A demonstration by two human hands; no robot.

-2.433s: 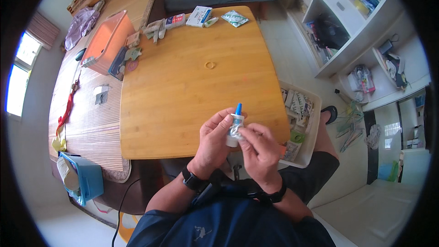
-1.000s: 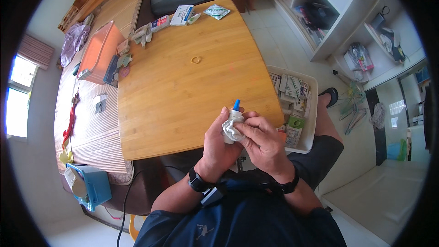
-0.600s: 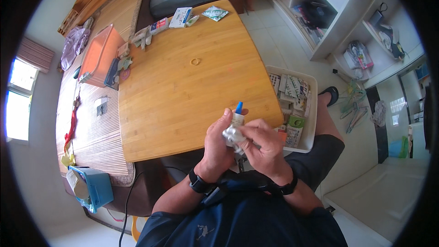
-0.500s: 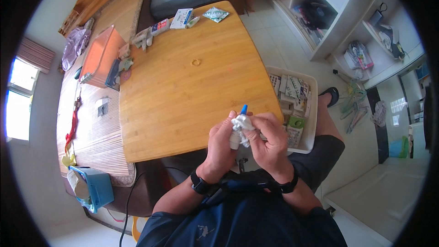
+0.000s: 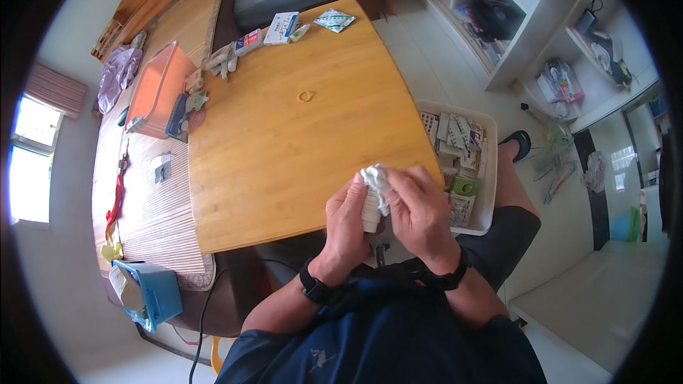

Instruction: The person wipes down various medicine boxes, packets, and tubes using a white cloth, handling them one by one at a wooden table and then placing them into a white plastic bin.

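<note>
My left hand [image 5: 344,222] is closed around a small white cylindrical container [image 5: 371,212], held tilted above the table's near edge. My right hand [image 5: 421,208] pinches a crumpled white tissue or cloth [image 5: 375,178] and presses it against the container's upper end. That end is covered by the white material, so its shape cannot be made out. On the wooden table [image 5: 284,163] beyond my hands lies a tan ring, perhaps a rubber band [image 5: 305,96].
Small boxes [image 5: 282,28] and a green-white packet [image 5: 335,20] line the table's far edge. An orange bin [image 5: 160,92] stands at its left. A white tub [image 5: 491,171] of medicine boxes sits by my right leg, a blue basket [image 5: 158,291] at lower left.
The blue tip that stuck up above the white material is no longer visible. My right hand has shifted slightly, and more of the white container's side shows.
</note>
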